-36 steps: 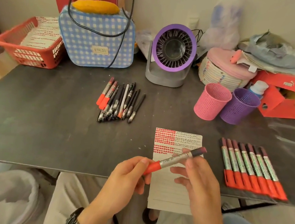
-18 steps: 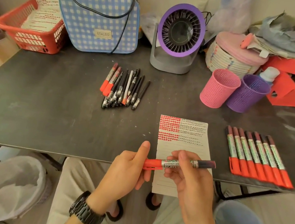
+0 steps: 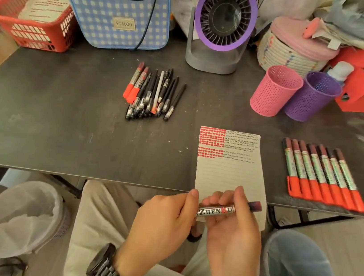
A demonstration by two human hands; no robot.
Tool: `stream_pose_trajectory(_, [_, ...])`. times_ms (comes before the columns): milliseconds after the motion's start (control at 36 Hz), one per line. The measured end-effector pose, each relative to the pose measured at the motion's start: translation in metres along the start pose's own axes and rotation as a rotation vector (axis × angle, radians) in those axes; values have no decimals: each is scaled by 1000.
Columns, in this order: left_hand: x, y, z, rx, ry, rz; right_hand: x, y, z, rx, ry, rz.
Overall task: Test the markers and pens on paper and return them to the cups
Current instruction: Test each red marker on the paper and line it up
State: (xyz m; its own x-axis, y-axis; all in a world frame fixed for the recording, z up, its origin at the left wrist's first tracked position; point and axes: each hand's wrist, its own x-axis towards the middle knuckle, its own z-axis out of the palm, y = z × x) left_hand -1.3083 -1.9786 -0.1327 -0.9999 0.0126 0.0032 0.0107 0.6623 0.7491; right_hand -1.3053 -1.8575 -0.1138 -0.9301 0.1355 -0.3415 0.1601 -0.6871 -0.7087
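A person seated at a dark worktop (image 3: pixel 60 132) holds a single marker (image 3: pixel 217 210) between both hands just off its near edge, in front of the overhanging near end of a lined sheet of paper (image 3: pixel 229 175). The marker's long axis runs left to right, tipped slightly so its dark maroon end points right and a little far. Its other end is hidden inside the left hand (image 3: pixel 164 224), whose grip is curled round it. The right hand (image 3: pixel 230 236) pinches the printed silver barrel between thumb and fingertips, its grip clamped on the marker.

The far end of the paper carries rows of red dashes at left and dark scribbles at right. To the right of the sheet, seven markers (image 3: pixel 321 173) lie side by side, red caps toward the near edge. A heap of pens and markers (image 3: pixel 154 94) lies further left and far. A pink cup (image 3: pixel 275 90) and a purple cup (image 3: pixel 312 96) stand touching at far right, near a purple-rimmed fan (image 3: pixel 223 19).
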Motion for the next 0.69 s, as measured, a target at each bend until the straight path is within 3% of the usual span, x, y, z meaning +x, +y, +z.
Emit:
stream_pose_trajectory(139, [-18,6,17,175,111,-30,-19,9,6,284,172,72])
stream_pose_trajectory(444, [-33,4,41,-68,24,-231,-18,7,6,193,291,69])
stream_pose_trajectory(556, [-38,11,41,-102,81,-177,-14,1,5,182,247,67])
stream_pose_trajectory(694, [-33,19,36,-193,42,-116,-10,-9,4,135,58,66])
